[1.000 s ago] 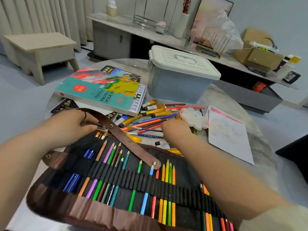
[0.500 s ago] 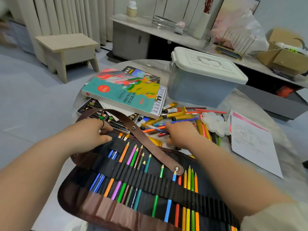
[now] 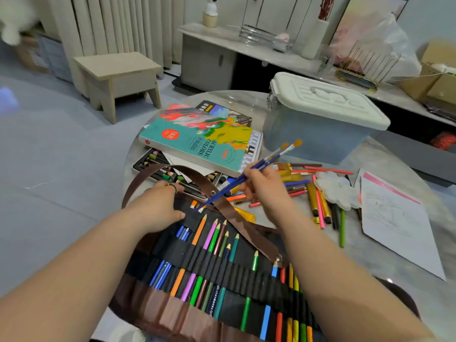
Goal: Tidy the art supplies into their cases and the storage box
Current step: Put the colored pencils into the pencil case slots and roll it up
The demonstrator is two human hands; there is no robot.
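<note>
- The right hand (image 3: 264,186) has its fingers pinched round a little bunch of brushes (image 3: 266,160). Blue handles point down and orange bristles stick up in the air, so my guess is they're being aimed handle-first at the pocket end of the pencil roll (image 3: 246,275).
- The left hand (image 3: 158,208) sits on the roll's top edge with the thumb on the black fabric, probably to keep it flat. I can't tell if the fingers curl round the edge or just press.
- The roll is all soft stuff: black elastic loops, a brown leathery flap, and a long strap (image 3: 249,230) flopped across the pencils. Plenty of loops are empty.
- A heap of loose pencils (image 3: 320,170) and squishy gold paint tubes (image 3: 312,201) lies on the surface (image 3: 399,164) just past the roll, touching a white flower-shaped palette (image 3: 336,191).
- The storage box (image 3: 320,134) is hard cloudy plastic with a ribbed white lid on, so nothing goes in till that comes off.
</note>
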